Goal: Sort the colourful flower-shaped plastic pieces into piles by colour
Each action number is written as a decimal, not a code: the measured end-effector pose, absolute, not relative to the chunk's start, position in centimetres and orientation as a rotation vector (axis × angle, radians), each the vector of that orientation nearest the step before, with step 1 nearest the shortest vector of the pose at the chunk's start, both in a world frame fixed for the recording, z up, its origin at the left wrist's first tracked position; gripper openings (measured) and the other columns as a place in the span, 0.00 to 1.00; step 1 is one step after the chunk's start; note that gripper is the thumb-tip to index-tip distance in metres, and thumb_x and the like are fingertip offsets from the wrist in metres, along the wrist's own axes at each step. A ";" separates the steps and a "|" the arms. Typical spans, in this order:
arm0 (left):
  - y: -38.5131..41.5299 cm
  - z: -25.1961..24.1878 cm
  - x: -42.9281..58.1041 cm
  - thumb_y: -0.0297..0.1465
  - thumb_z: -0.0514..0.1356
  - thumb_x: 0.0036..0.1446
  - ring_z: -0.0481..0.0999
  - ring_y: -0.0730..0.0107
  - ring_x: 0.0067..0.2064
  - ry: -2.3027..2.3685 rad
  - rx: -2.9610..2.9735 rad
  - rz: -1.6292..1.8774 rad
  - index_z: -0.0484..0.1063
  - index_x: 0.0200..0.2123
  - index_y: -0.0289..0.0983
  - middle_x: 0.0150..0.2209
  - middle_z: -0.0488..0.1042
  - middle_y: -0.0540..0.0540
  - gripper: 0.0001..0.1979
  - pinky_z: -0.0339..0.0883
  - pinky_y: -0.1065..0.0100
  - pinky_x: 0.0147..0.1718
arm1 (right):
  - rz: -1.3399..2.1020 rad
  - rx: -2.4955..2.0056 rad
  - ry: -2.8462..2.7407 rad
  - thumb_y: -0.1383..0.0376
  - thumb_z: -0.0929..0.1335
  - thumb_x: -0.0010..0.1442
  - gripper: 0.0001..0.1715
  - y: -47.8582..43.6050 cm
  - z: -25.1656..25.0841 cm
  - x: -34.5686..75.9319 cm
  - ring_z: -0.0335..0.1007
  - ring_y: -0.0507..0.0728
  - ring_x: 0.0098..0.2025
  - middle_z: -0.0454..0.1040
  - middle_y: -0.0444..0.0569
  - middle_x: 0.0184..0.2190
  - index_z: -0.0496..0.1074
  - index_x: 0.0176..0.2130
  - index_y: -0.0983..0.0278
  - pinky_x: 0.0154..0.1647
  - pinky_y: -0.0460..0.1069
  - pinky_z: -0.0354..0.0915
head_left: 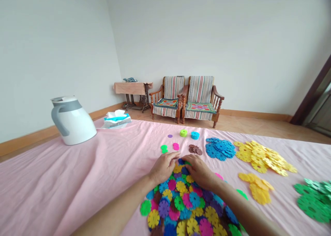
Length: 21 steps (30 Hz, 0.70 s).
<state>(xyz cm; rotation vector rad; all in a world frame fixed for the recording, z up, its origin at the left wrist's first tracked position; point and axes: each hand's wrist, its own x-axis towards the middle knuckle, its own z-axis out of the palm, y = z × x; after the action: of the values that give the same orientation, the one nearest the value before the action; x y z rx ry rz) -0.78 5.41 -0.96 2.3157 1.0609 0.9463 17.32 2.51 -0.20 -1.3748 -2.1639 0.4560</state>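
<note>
A heap of mixed-colour plastic snowflake discs (179,203) spreads over the pink cloth between my forearms. My left hand (163,167) rests at the heap's far left edge, its fingers stretched inward over the discs. Across from it, my right hand (198,169) lies on the far right edge with bent, parted fingers; nothing is visibly gripped. The fingertips of both hands nearly meet. Just beyond them are green discs (164,148), pink discs (176,146), brown discs (195,149) and one purple disc (170,136). Farther back stand a lime stack (183,133) and a light blue stack (195,135).
To the right lie piles of blue discs (220,149), yellow discs (261,155), more yellow discs (256,186) and green discs (314,201). A white jug (77,122) and a tissue box (117,120) stand at the left. Two wooden chairs (201,91) are behind.
</note>
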 end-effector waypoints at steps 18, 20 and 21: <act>4.1 0.2 -0.6 0.24 0.54 0.52 0.73 0.70 0.33 0.955 2.330 0.808 0.76 0.40 0.35 0.35 0.76 0.45 0.14 0.67 0.72 0.33 | 0.336 -1.580 -2.080 0.67 0.60 0.58 0.17 -0.8 0.2 21.9 0.70 0.58 0.41 0.76 0.53 0.37 0.75 0.40 0.65 0.43 0.50 0.63; 4.1 0.2 -0.6 0.26 0.56 0.53 0.72 0.66 0.41 0.891 2.448 0.797 0.76 0.42 0.37 0.39 0.75 0.44 0.14 0.66 0.68 0.41 | 0.310 -1.593 -2.112 0.69 0.60 0.58 0.17 -0.4 0.3 21.2 0.69 0.59 0.43 0.76 0.53 0.37 0.76 0.40 0.64 0.45 0.51 0.61; 4.0 0.2 -0.6 0.27 0.57 0.54 0.71 0.64 0.43 0.861 2.495 0.775 0.75 0.43 0.39 0.41 0.75 0.44 0.14 0.64 0.66 0.45 | 0.318 -1.595 -2.122 0.69 0.60 0.57 0.17 -0.2 0.4 21.0 0.69 0.59 0.43 0.75 0.53 0.36 0.76 0.38 0.64 0.45 0.51 0.60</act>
<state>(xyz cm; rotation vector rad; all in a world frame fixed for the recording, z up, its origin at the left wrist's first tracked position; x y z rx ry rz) -0.62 4.03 0.25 2.4946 0.8606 0.7749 20.97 -0.20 0.39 -1.5953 -2.1220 0.3177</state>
